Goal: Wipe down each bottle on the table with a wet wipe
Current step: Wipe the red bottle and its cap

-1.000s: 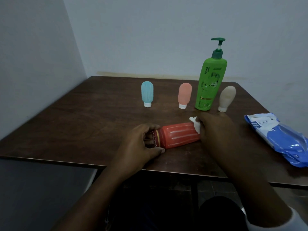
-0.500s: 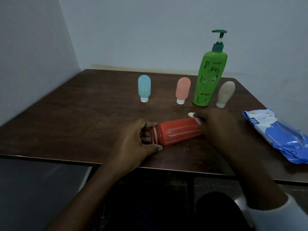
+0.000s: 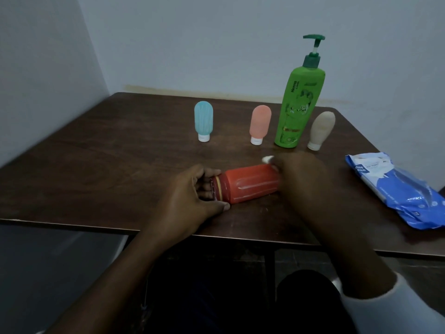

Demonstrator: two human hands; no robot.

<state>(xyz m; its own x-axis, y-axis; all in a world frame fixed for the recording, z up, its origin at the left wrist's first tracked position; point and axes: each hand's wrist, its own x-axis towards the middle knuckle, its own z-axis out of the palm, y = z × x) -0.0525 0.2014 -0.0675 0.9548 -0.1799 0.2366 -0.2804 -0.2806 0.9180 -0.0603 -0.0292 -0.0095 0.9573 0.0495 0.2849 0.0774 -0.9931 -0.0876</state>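
Observation:
A red ribbed bottle [image 3: 250, 183] lies on its side near the front edge of the dark wooden table [image 3: 108, 162]. My left hand [image 3: 192, 191] grips its capped end on the left. My right hand [image 3: 303, 182] covers the bottle's other end and holds a white wet wipe [image 3: 267, 159], of which only a corner sticks out above my fingers. Further back stand a blue tube bottle [image 3: 203, 121], a pink tube bottle [image 3: 260, 124], a tall green pump bottle [image 3: 301, 102] and a beige tube bottle [image 3: 321, 130].
A blue and white pack of wet wipes [image 3: 397, 191] lies at the table's right edge. Grey walls close off the back and left. My dark-clothed knee [image 3: 310, 300] shows below the table's front edge.
My right hand has slid the wipe a little along the red bottle's far end, and less of the wipe shows. The left hand keeps its grip on the cap end.

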